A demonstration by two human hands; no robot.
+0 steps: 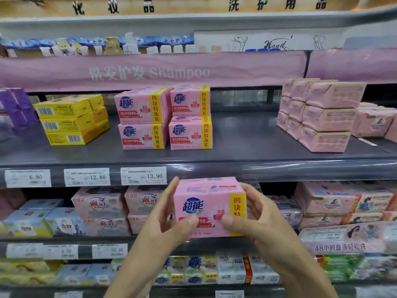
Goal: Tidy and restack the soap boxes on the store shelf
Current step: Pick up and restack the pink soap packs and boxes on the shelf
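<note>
Gripped nearest the camera, in front of the shelving, the left hand clasps the left end of a pink soap pack, thumb pressed on its printed front and fingers behind. The pack sits upright and level, its yellow band to the right, just below the price strip of the dark shelf. The right hand grasps the pack's right end in the same way, thumb on the front, fingers curled round the side.

Farther off, on that shelf, purple boxes stand at the far left, then a stack of yellow boxes. Four matching pink packs stand near the middle, two stacks of two side by side. Bare shelf follows, then a stack of pale pink wrapped soaps at the right.
</note>
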